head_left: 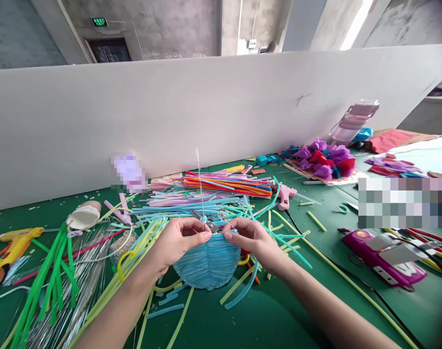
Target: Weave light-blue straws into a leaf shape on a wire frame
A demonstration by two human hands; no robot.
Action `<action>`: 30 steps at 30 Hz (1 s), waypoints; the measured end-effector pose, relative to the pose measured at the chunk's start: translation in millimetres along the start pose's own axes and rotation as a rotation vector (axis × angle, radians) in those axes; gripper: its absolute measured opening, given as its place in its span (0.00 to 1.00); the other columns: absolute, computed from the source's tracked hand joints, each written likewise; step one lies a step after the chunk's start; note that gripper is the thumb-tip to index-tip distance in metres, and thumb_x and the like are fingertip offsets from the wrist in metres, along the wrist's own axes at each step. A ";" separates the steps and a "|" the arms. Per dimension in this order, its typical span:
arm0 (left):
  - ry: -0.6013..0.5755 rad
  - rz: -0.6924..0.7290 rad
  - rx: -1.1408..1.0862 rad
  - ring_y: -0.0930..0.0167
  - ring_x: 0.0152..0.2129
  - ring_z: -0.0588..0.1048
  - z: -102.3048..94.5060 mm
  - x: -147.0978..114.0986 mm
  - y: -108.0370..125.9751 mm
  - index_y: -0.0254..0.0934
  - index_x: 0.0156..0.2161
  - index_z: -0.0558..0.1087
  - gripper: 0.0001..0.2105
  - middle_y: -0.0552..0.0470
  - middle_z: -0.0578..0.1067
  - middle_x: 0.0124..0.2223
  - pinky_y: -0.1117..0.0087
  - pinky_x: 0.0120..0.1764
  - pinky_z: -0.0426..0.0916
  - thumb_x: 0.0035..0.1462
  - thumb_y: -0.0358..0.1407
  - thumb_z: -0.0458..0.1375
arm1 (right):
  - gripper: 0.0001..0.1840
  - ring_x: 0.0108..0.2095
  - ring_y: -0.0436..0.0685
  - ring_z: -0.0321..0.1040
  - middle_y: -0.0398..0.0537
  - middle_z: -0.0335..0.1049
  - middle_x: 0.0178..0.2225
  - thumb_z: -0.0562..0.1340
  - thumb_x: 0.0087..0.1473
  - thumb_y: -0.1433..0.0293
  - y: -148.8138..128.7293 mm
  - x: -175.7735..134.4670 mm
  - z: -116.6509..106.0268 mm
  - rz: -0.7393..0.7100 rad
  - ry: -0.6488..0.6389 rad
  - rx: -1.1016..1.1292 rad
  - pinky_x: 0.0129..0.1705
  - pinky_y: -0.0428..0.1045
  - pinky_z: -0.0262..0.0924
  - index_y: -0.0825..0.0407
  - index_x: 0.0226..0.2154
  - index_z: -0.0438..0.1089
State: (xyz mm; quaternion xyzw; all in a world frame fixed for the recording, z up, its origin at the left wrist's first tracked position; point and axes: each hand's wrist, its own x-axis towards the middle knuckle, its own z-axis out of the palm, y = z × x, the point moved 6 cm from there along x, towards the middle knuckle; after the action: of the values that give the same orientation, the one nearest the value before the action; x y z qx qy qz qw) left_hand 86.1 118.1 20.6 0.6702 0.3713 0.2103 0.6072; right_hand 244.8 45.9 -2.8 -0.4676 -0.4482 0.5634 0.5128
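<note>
A rounded light-blue petal made of fuzzy pipe cleaners hangs between my hands, with a crease down its middle. My left hand is closed in a pinch at the upper left of its edge, by a small blue knob. Thin wires rise from that knob. On the upper right edge, my right hand pinches thumb against forefinger; a fine wire shows near its fingertips. Scissors lie just behind the petal, mostly hidden, with yellow handles partly showing.
Bundles of coloured pipe cleaners lie behind my hands. A pink glue gun and a magenta power strip stand right; a yellow glue gun, green strips and a paper cup lie left. A pale partition closes the back.
</note>
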 end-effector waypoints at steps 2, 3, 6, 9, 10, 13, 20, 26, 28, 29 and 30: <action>-0.014 -0.009 -0.025 0.71 0.29 0.71 -0.2 0.7 -2.3 0.35 0.32 0.78 0.10 0.52 0.76 0.30 0.73 0.33 0.63 0.49 0.41 0.67 | 0.16 0.26 0.47 0.57 0.40 0.64 0.27 0.69 0.51 0.58 4.1 -0.4 1.7 0.038 -0.027 0.077 0.26 0.43 0.49 0.53 0.33 0.72; -0.019 -0.014 -0.040 0.72 0.29 0.71 -0.4 1.3 -3.7 0.35 0.32 0.78 0.10 0.52 0.76 0.30 0.73 0.33 0.63 0.49 0.41 0.67 | 0.16 0.27 0.48 0.59 0.41 0.64 0.28 0.69 0.51 0.58 6.4 -0.5 2.9 0.060 -0.041 0.115 0.27 0.44 0.50 0.53 0.34 0.72; -0.018 -0.015 -0.062 0.72 0.29 0.71 -1.8 3.2 -6.9 0.35 0.33 0.79 0.10 0.52 0.77 0.31 0.73 0.33 0.63 0.49 0.41 0.67 | 0.15 0.28 0.49 0.61 0.42 0.66 0.30 0.68 0.52 0.58 9.5 0.1 4.2 0.081 -0.043 0.143 0.29 0.44 0.53 0.53 0.35 0.71; 0.001 -0.009 -0.051 0.72 0.30 0.71 -3.4 3.8 -8.1 0.35 0.32 0.78 0.10 0.52 0.77 0.32 0.73 0.34 0.64 0.50 0.41 0.67 | 0.15 0.31 0.50 0.65 0.44 0.68 0.33 0.68 0.52 0.59 2.7 1.6 0.1 -0.030 0.030 0.011 0.31 0.45 0.57 0.53 0.36 0.72; 0.006 -0.009 -0.050 0.71 0.30 0.71 -3.6 3.8 -8.2 0.35 0.32 0.78 0.10 0.52 0.77 0.32 0.73 0.34 0.64 0.50 0.41 0.67 | 0.14 0.33 0.52 0.66 0.45 0.69 0.34 0.68 0.52 0.60 -1.0 1.8 -1.6 -0.087 0.060 -0.052 0.33 0.45 0.59 0.52 0.36 0.72; 0.013 -0.010 -0.045 0.71 0.30 0.72 -3.8 3.6 -7.4 0.36 0.32 0.78 0.09 0.53 0.77 0.31 0.73 0.34 0.64 0.50 0.40 0.67 | 0.11 0.38 0.55 0.69 0.48 0.71 0.38 0.65 0.54 0.62 -9.5 0.4 -5.2 -0.239 0.138 -0.269 0.36 0.47 0.63 0.52 0.36 0.71; 0.021 0.016 0.024 0.69 0.33 0.73 -3.0 3.5 -3.2 0.36 0.33 0.77 0.10 0.53 0.77 0.33 0.71 0.37 0.64 0.52 0.42 0.65 | 0.13 0.43 0.57 0.68 0.52 0.68 0.46 0.62 0.57 0.73 -33.6 -18.9 1.0 -0.756 0.289 -0.930 0.44 0.54 0.67 0.47 0.46 0.68; 0.057 0.068 0.140 0.68 0.33 0.74 0.6 -1.7 6.9 0.37 0.33 0.77 0.09 0.52 0.78 0.34 0.70 0.38 0.65 0.54 0.42 0.63 | 0.11 0.45 0.60 0.68 0.53 0.72 0.44 0.63 0.57 0.75 -41.4 -28.3 11.9 -0.953 0.288 -1.282 0.46 0.57 0.66 0.50 0.44 0.72; 0.059 0.085 0.157 0.67 0.34 0.74 2.3 -3.2 9.3 0.37 0.33 0.77 0.09 0.51 0.78 0.34 0.69 0.39 0.65 0.54 0.41 0.63 | 0.10 0.45 0.60 0.68 0.52 0.73 0.43 0.63 0.56 0.74 -41.4 -28.9 11.8 -0.968 0.294 -1.324 0.47 0.57 0.67 0.50 0.42 0.72; 0.060 0.089 0.164 0.67 0.34 0.75 2.9 -3.7 9.8 0.37 0.33 0.77 0.09 0.51 0.79 0.34 0.69 0.39 0.65 0.54 0.41 0.63 | 0.09 0.46 0.61 0.68 0.52 0.73 0.42 0.63 0.56 0.74 -41.2 -29.1 11.6 -0.979 0.295 -1.338 0.47 0.57 0.67 0.50 0.41 0.72; 0.062 0.088 0.169 0.67 0.33 0.75 3.1 -4.1 9.8 0.37 0.33 0.77 0.09 0.51 0.79 0.34 0.69 0.39 0.66 0.54 0.41 0.63 | 0.08 0.46 0.61 0.69 0.51 0.74 0.42 0.63 0.56 0.74 -40.9 -29.3 11.5 -0.990 0.294 -1.349 0.47 0.57 0.67 0.49 0.40 0.72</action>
State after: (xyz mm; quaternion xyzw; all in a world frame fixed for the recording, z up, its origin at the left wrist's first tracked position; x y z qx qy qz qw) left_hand 88.2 113.1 30.3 0.7280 0.3766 0.2255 0.5267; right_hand 241.0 19.3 41.3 -0.4917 -0.7698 -0.1804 0.3647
